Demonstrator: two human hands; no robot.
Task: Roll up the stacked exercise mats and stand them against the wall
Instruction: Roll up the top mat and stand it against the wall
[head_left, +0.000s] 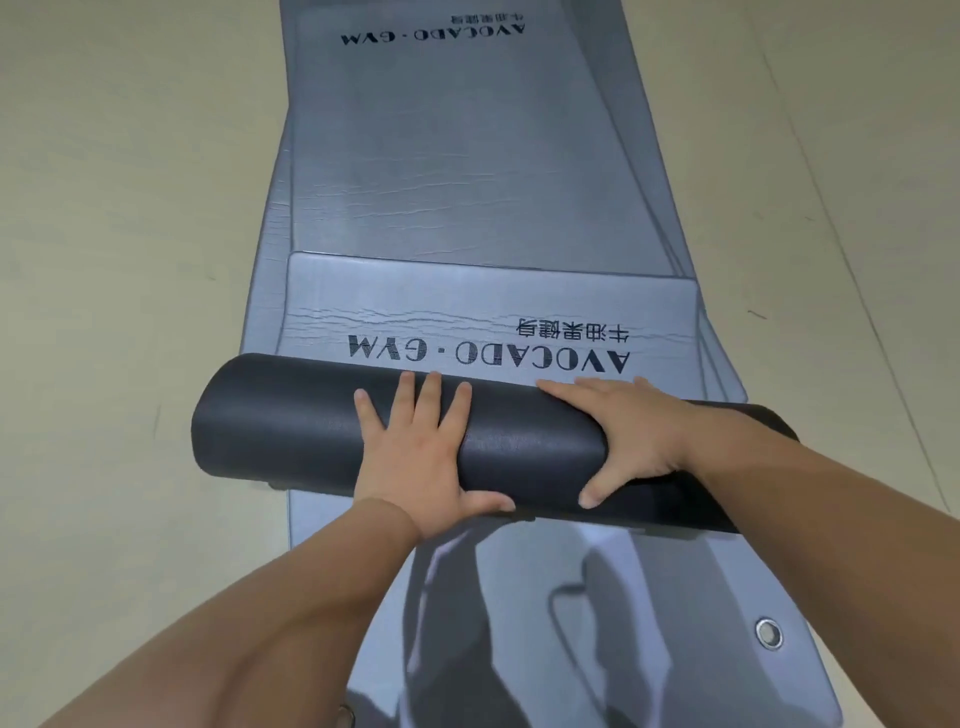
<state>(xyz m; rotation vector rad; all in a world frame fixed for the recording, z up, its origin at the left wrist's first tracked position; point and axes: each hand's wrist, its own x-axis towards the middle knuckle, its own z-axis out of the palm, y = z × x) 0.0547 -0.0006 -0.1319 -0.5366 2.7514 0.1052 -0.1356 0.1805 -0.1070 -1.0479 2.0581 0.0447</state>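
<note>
Pale floor (114, 218) lies under grey mats (467, 182). On the dark roll (280, 421), left hand (415, 457) and right hand (628, 441) press flat, fingers straight; pushing evenly should keep it tight.

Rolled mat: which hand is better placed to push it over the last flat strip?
Left, narrowly. The left hand lies flat nearer the middle of the rolled mat, palm behind the crest. The right hand sits further off-centre, fingers over the front edge; it probably needs resetting first.
</note>
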